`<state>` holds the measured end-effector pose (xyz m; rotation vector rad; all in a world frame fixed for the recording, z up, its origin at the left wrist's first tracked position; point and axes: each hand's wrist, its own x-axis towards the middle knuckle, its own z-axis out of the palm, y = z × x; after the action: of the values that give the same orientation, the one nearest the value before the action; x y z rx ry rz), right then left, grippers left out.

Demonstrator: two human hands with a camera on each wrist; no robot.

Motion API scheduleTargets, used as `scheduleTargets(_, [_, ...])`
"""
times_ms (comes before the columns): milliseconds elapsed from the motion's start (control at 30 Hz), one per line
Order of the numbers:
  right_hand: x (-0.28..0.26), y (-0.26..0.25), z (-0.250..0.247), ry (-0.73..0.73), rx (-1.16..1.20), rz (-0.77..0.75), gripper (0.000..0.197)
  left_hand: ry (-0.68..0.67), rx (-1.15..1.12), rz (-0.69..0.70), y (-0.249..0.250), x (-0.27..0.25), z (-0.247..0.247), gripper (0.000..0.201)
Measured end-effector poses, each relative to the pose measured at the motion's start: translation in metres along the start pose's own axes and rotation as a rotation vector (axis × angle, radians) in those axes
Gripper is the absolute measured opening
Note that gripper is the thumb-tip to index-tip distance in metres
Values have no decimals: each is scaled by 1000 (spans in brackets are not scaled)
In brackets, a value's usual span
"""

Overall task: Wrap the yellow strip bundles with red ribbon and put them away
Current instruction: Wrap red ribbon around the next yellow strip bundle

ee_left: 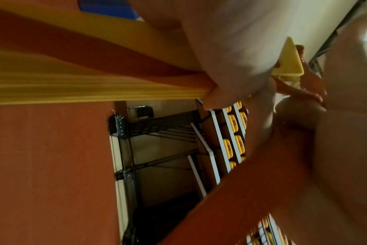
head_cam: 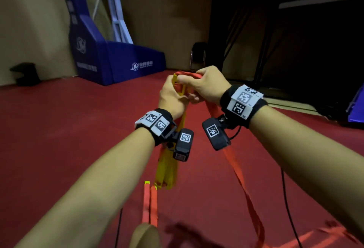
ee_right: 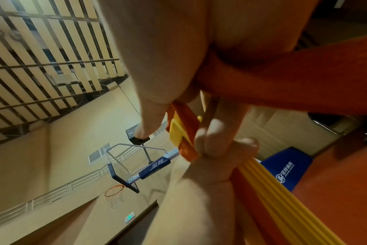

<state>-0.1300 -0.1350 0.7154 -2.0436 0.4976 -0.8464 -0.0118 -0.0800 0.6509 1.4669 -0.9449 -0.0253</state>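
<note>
- Two grips meet in mid-air over the red floor (head_cam: 59,129) in the head view. The left grip (head_cam: 173,98) is closed round the upper end of the bundle (head_cam: 167,169), which hangs slanting down toward the person, with its lower end near the floor.
- Just beside it, at the bundle's top, the right grip (head_cam: 204,84) pinches the ribbon (head_cam: 236,169) between thumb and curled fingers. The ribbon loops over the bundle's top, passes under the right wrist and trails down to the floor at the lower right.
- Behind both, well apart, a blue stand (head_cam: 118,60) sits against the wall.
- From the left wrist, the left grip's fingers (ee_left: 216,97) are curled tight round the stacked yellow strips of the bundle (ee_left: 52,86). One length of ribbon (ee_left: 94,49) lies along the bundle. The yellow tip pokes out past the palm with ribbon bunched against it, and another length drops slanting below.
- From the right wrist, the ribbon (ee_right: 293,82) crosses the right palm and is held under the curled fingers (ee_right: 212,132), then folds over the bundle's yellow tip. The left grip (ee_right: 199,190) is fisted round the bundle (ee_right: 283,207) directly below, touching the right fingers. A hoop (ee_right: 113,192) shows far behind.
</note>
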Motion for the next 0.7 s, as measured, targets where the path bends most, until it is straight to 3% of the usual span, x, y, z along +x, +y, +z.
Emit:
scheduleTargets(200, [27, -20, -10, -34, -25, -46, 47, 123, -29, -73, 33, 40, -22, 44])
scheduleTargets(567, [29, -29, -77, 40, -382, -150, 33, -16, -79, -23, 67, 51, 9, 35])
scheduleTargets(700, [29, -14, -89, 18, -152, -46, 24, -48, -136, -43, 72, 46, 28, 42])
